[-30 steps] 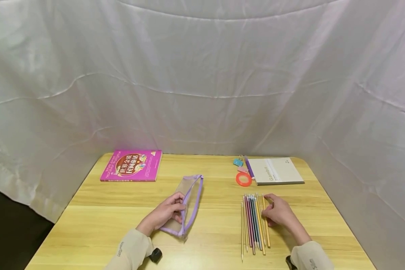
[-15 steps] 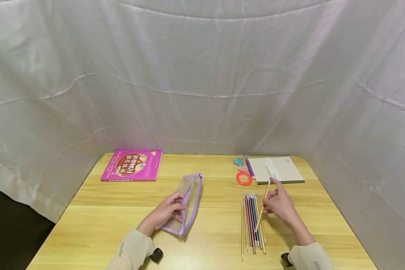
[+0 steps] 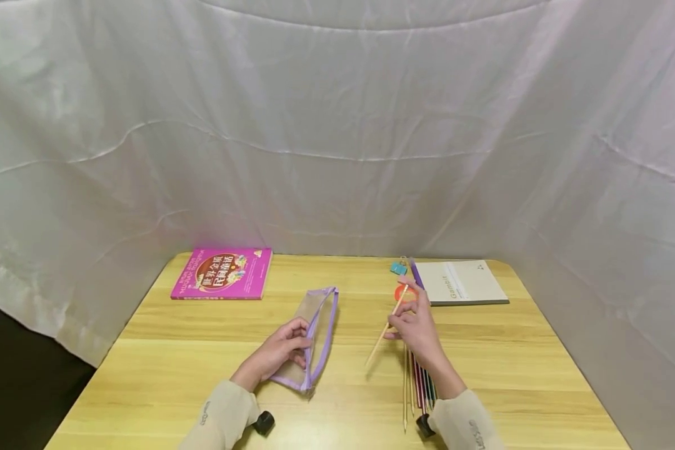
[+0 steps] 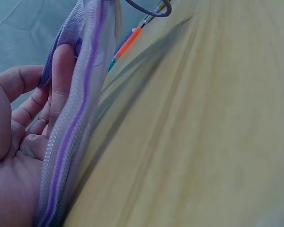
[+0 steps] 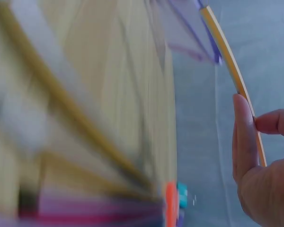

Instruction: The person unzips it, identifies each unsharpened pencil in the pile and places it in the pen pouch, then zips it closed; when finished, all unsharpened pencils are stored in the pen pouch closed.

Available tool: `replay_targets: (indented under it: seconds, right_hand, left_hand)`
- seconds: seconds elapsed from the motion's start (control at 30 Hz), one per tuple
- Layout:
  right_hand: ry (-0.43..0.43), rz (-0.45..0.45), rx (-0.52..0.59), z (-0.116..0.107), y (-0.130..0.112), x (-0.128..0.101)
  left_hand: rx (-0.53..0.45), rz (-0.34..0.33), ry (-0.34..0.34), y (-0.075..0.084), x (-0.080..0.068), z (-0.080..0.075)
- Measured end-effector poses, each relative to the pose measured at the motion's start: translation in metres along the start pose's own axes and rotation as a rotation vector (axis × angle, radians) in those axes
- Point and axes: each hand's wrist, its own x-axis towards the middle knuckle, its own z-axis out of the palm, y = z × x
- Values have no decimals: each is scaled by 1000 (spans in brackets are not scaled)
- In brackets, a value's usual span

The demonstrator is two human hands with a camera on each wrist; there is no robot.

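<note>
wooden table: pale yellow planks, white cloth hung behind and to both sides.
your right hand: lifted off the table near its middle, fingers and thumb pinched on a yellow pencil; in the right wrist view the thumb and a fingertip press on the pencil's shaft.
yellow pencil: in the air, slanted, upper end toward 1 o'clock near the orange ring, lower end toward 7 o'clock, between the pouch and the row of pencils.
row of pencils: lying side by side on the table under your right wrist, at 6 o'clock from the hand, pointing toward 12; partly hidden by your forearm.
your left hand: fingers curled round the near edge of the pouch; the left wrist view shows the fingers tucked behind the purple zip edge.
pouch: clear with purple trim, lying on the table at 9 o'clock from your right hand, its long side running toward 12; whether the zip is open you cannot tell.
pink book: flat at 10 o'clock, well apart from both hands.
grey notebook: flat at 1 o'clock.
orange ring: just beside the notebook, partly behind your right hand.
blue clip: near the notebook's far left corner.
</note>
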Motion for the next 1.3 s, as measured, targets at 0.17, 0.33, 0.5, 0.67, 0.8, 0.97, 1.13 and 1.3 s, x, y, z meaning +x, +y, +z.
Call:
replay_targets:
  seconds: [0.17, 0.33, 0.5, 0.67, 0.8, 0.97, 1.13, 1.3]
  right_hand:
    - [-17, -18, 18, 29, 0, 0]
    - [-27, -28, 24, 54, 0, -1]
    - [-43, -56, 35, 75, 2, -2]
    - [-37, -79, 12, 90, 2, -5]
    - [-39, -99, -18, 98, 4, -7]
    - [-64, -98, -38, 106, 9, -10]
    - [-89, -111, -81, 114, 12, -14]
    - [-127, -105, -155, 120, 19, -15]
  left_hand:
    - [2, 10, -16, -2, 1, 0]
    - [10, 12, -14, -2, 0, -2]
    - [18, 3, 1, -1, 0, -2]
    - [20, 3, -6, -2, 0, -2]
    - [13, 12, -7, -1, 0, -1]
    - [-4, 21, -4, -1, -1, -1]
    - [-22, 28, 3, -1, 0, -1]
    - [-24, 34, 12, -3, 0, -1]
